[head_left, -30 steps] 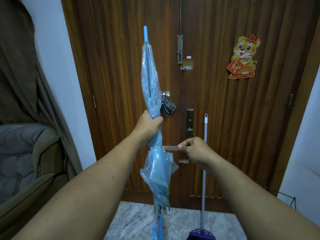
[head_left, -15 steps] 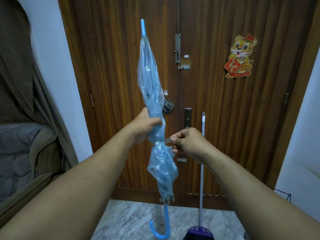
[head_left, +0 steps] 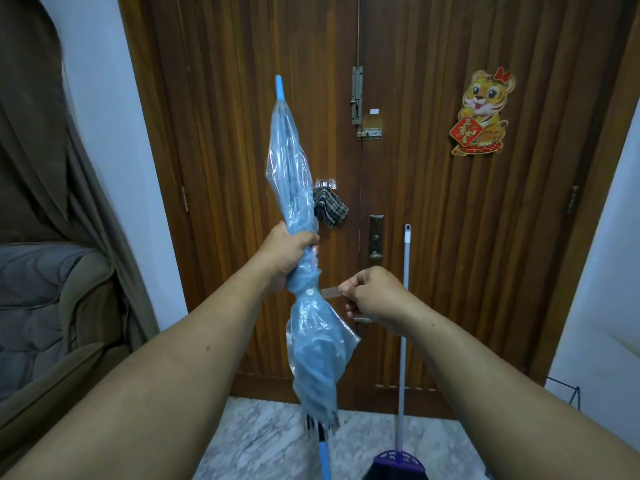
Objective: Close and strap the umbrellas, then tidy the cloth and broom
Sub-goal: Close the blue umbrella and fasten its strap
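A folded clear-blue umbrella (head_left: 294, 188) stands nearly upright in front of me, tip up, its blue handle at the bottom edge. My left hand (head_left: 289, 252) grips its gathered canopy at mid-height. Just below that grip sits a white snap button, and the clear strap (head_left: 330, 292) stretches out to the right from it. My right hand (head_left: 372, 299) pinches the strap's free end. A checked cloth (head_left: 329, 209) hangs from a hook on the door behind the umbrella. A broom (head_left: 403, 341) with a pale handle and dark purple head leans against the door on the right.
The wooden double door (head_left: 433, 220) fills the background, with a bolt, a lock plate and a tiger sticker (head_left: 481, 114). A padded sofa (head_left: 45, 306) and brown curtain are at the left. White wall and a black wire stand (head_left: 571, 393) are at the right. Marble floor lies below.
My right hand has drawn the strap out to the right, away from the umbrella. The umbrella has tilted slightly and the view has dropped a little.
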